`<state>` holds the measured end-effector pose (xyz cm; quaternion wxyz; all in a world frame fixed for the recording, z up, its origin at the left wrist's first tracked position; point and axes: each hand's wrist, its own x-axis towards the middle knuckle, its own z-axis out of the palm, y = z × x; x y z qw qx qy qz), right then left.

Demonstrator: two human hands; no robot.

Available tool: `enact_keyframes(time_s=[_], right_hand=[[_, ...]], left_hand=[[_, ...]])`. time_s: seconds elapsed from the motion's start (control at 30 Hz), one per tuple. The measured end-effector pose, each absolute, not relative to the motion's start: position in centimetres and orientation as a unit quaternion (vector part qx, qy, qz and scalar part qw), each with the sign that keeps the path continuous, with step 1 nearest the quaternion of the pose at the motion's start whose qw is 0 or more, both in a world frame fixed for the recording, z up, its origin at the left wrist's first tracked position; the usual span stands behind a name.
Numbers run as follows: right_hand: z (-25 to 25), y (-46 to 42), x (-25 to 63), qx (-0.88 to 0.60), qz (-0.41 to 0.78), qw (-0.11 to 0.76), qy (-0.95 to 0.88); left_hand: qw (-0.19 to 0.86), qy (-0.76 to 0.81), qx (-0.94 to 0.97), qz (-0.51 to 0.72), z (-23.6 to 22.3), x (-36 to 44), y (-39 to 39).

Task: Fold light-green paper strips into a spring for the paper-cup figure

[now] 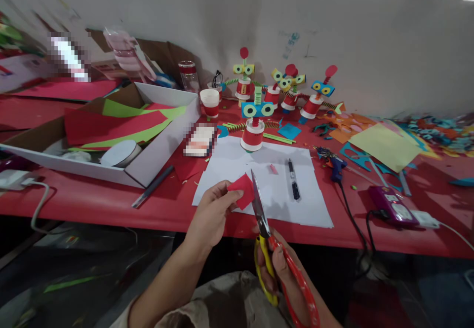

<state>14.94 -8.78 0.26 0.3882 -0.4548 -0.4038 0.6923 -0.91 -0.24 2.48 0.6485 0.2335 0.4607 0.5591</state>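
Between the thumb and fingers of my left hand is a small piece of red paper. My right hand grips a pair of scissors with one yellow and one red handle, blades pointing up and away from me. The blades lie along the right edge of the paper and look nearly closed. Beyond my hands, white sheets cover part of the red table, with a black pen on them. A paper-cup robot with blue and yellow eyes stands at their far edge.
At left sits a white box with coloured paper and a ribbon roll. More cup robots line the wall. To the right are a glue gun, a purple power adapter with cords, and paper scraps. A phone lies behind.
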Motion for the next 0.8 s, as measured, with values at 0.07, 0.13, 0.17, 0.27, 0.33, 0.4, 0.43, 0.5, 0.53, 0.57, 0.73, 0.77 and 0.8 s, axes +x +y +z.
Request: enact_keyframes(time_s=[0.07,0.13,0.17,0.27,0.33,0.4,0.43,0.5,0.53,0.57,0.73,0.77,0.8], right_hand=[[0.8,-8.9,15.0,-0.461,0.690,0.383,-0.407],[1.0,-9.1,15.0,-0.465,0.692,0.375,-0.405],[1.0,-9.2,15.0,-0.470,0.690,0.374,-0.403],[0.9,-9.3,14.9,-0.486,0.684,0.370,-0.399],[0.8,-9.3,14.9,-0.486,0.685,0.361,-0.405],[0.7,-9.1,14.9,-0.480,0.689,0.347,-0.417],[0.6,-9.0,14.8,-0.478,0.690,0.342,-0.423],[0.5,-8.7,14.8,-0.474,0.686,0.339,-0.435],[0.5,-8.6,14.8,-0.475,0.683,0.341,-0.438],[0.5,-8.6,14.8,-0.476,0.679,0.343,-0.441],[1.4,-8.8,14.5,-0.485,0.664,0.347,-0.450],[1.6,-8.8,14.5,-0.485,0.664,0.350,-0.448],[1.7,-8.9,14.4,-0.485,0.665,0.353,-0.444]], left_hand=[[0.653,0.462,0.242,0.550,2.5,-1.3,-0.1],[0.653,0.465,0.249,0.543,2.6,-1.6,0.0],[0.653,0.467,0.250,0.542,2.7,-1.6,0.0],[0.655,0.463,0.248,0.544,2.9,-1.8,0.1],[0.655,0.458,0.243,0.550,3.0,-1.8,0.2],[0.651,0.457,0.240,0.556,2.9,-1.9,0.2],[0.648,0.458,0.236,0.561,2.8,-1.9,0.2],[0.643,0.458,0.224,0.572,2.7,-1.8,0.1],[0.643,0.454,0.220,0.575,2.6,-1.6,0.0],[0.646,0.449,0.220,0.576,2.6,-1.5,-0.1],[0.669,0.425,0.231,0.564,2.4,-0.8,-0.6],[0.671,0.424,0.229,0.563,2.3,-0.8,-0.6],[0.675,0.420,0.232,0.560,2.3,-0.9,-0.6]])
